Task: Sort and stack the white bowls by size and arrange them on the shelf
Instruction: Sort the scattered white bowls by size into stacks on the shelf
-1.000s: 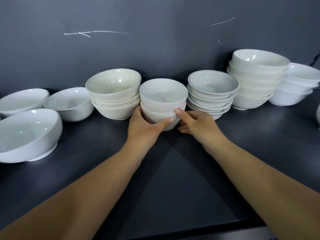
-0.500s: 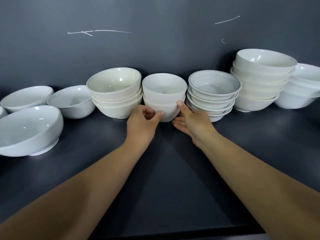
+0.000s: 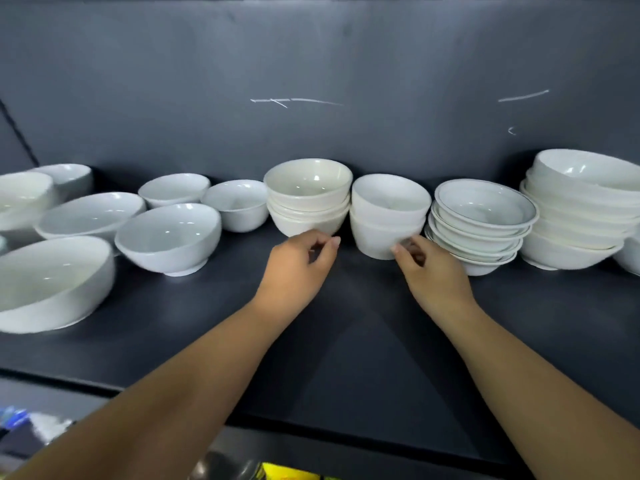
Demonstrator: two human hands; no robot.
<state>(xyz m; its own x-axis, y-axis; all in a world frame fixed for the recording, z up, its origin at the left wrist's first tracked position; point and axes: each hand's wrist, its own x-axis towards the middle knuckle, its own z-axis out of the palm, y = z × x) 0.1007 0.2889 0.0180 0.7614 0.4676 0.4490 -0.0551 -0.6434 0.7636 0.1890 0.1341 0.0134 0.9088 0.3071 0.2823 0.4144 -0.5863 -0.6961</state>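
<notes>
A stack of two small white bowls stands in the back row of the dark shelf. To its left is a stack of cream bowls. On its right sit a stack of shallow rimmed bowls and a taller stack of large bowls. My left hand hovers in front of the cream stack, fingers loosely curled, holding nothing. My right hand is low at the small stack's right side; its fingertips reach the lower bowl without gripping it.
Loose single bowls fill the shelf's left: a small one, another behind, a tilted-rim bowl, a wide one and a big one at the front left. The dark back wall stands close behind the row.
Both hands have let go of the small stack, which now stands in the row, and drawn back a little. My view has swung left, showing more loose bowls.
</notes>
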